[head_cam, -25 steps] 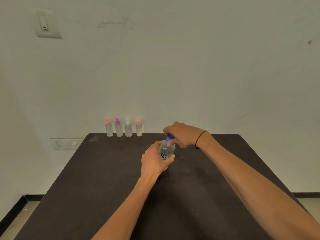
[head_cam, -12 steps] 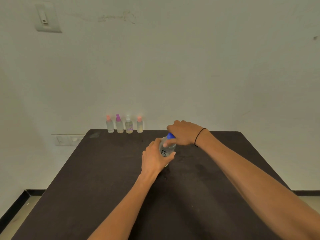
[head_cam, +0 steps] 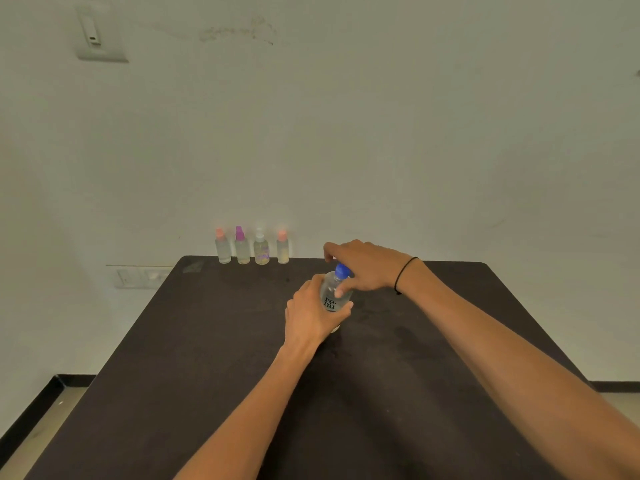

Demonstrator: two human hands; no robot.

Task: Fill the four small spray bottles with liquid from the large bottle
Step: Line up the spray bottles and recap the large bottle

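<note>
Large clear bottle [head_cam: 333,299] upright at table [head_cam: 194,375] centre, gripped round body by left hand [head_cam: 311,315], fingers curled. Blue cap [head_cam: 342,270] pinched by right hand [head_cam: 367,266]. Four sm. spray bottles [head_cam: 252,247] lined along far edge, well apart from hands.

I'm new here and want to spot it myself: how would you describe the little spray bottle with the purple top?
Look at the far edge of the dark rectangular table, against the pale wall, where four small clear spray bottles stand in a row. Second from the left is the small clear purple-capped spray bottle. Its neighbours wear pinkish-orange or white tops.
</note>
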